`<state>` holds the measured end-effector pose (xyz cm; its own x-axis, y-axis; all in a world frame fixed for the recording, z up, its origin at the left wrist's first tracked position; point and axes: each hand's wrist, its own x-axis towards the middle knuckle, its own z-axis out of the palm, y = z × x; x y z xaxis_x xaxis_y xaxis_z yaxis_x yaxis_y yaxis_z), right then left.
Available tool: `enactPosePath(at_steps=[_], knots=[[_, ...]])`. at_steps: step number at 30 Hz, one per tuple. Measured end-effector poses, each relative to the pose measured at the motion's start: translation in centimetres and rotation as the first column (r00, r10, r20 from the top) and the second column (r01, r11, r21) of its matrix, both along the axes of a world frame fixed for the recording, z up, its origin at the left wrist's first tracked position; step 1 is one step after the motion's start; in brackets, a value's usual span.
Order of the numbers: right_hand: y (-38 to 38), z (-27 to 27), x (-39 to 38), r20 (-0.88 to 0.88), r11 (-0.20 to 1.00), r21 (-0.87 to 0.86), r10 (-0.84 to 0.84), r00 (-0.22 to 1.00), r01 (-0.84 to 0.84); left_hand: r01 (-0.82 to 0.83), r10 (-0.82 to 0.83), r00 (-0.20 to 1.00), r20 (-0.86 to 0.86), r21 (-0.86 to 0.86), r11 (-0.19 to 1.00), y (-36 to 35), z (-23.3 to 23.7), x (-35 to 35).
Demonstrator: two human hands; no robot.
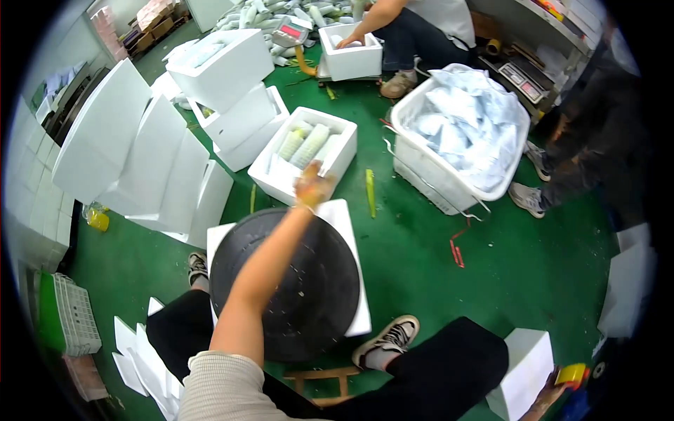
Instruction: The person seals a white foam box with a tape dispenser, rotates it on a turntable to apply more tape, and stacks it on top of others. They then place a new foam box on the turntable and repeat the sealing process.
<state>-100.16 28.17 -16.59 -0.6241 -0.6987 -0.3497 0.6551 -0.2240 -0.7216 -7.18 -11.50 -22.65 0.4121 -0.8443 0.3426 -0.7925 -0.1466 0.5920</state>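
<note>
My left hand [312, 186], blurred by motion, reaches over the near rim of an open white foam box [339, 165]. Pale green vegetables in white netting [309, 145] lie inside the box. Whether its fingers hold anything is unclear. Beneath my left forearm, a round black lid or tub [316, 281] rests on a white foam piece [361, 302]. At the lower right, my right hand [544, 400] is partly cut off by the frame edge, its fingers against a yellow and red tape dispenser [573, 376]. A white foam block [523, 368] stands beside it.
White foam boxes [221, 70] and lids [105, 140] are stacked at left. A white basket [428, 175] of pale blue material stands right of centre. A co-worker's hand [349, 41] is at another foam box [354, 63] on a scale. Another person [583, 133] stands at right.
</note>
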Motion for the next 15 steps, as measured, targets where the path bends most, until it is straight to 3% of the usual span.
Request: enactPosePath(at_steps=[1,2,3,4,5,6,7,8,9,10,11,12,13,14,15], knots=[[-4.6,1.1,4.6,-0.244,0.981,0.134,0.168,0.955,-0.138,-0.235,0.219,0.954,0.206,0.055,0.970,-0.5,1.4,5.2],[-9.7,2.5,10.7,-0.475,0.926,0.275,0.366,0.800,-0.260,-0.343,0.400,0.916,-0.008,0.500,0.796,-1.2,2.5,10.1],[-14.5,3.8,17.1,-0.692,0.859,0.404,0.512,0.508,-0.314,-0.377,0.457,0.889,0.010,0.582,0.721,-2.0,-0.8,15.6],[-19.0,4.6,22.7,-0.812,0.801,0.474,0.558,0.169,-0.366,-0.326,0.555,0.822,-0.128,0.694,0.642,-2.9,-5.0,20.1],[-24.2,6.2,32.6,-0.815,0.798,0.393,0.532,0.229,-0.457,-0.405,0.663,0.739,-0.119,0.709,0.577,-3.6,-7.2,21.5],[-29.1,7.2,41.1,-0.733,0.710,0.452,0.641,0.229,-0.539,-0.417,0.740,0.653,-0.160,0.740,0.528,-4.5,-9.8,22.6],[-33.7,7.3,48.9,-0.538,0.594,0.536,0.788,0.299,-0.600,-0.415,0.807,0.529,-0.265,0.748,0.517,-4.6,-9.6,21.8],[-38.0,4.7,54.6,-0.569,0.481,0.609,0.819,0.075,-0.631,-0.414,0.853,0.386,-0.352,0.760,0.501,-4.4,-8.9,20.8],[-42.2,1.0,59.6,-0.514,0.386,0.603,0.857,0.030,-0.698,-0.484,0.830,0.341,-0.441,0.675,0.557,-4.9,-11.3,21.6],[-46.8,-5.3,62.8,-0.531,0.330,0.633,0.843,-0.083,-0.700,-0.373,0.742,0.394,-0.542,0.644,0.668,-4.7,-11.4,22.7],[-50.6,-8.3,68.2,-0.429,0.173,0.672,0.883,-0.189,-0.720,-0.297,0.703,0.410,-0.581,0.644,0.705,-5.3,-12.0,24.1],[-54.4,-13.2,72.8,-0.383,0.122,0.583,0.913,-0.140,-0.803,-0.224,0.661,0.419,-0.623,0.634,0.740,-5.9,-12.4,25.3],[-55.3,-13.2,77.8,-0.307,0.158,0.530,0.952,-0.014,-0.833,-0.359,0.676,0.442,-0.589,0.575,0.735,-6.4,-11.1,24.7],[-56.6,-15.8,80.7,-0.157,0.172,0.366,0.980,0.121,-0.915,-0.333,0.598,0.585,-0.548,0.510,0.793,-7.5,-12.7,26.8],[-56.0,-15.1,83.2,0.045,0.167,0.143,0.984,0.175,-0.976,-0.296,0.513,0.723,-0.463,0.463,0.835,-8.5,-10.4,26.6]])
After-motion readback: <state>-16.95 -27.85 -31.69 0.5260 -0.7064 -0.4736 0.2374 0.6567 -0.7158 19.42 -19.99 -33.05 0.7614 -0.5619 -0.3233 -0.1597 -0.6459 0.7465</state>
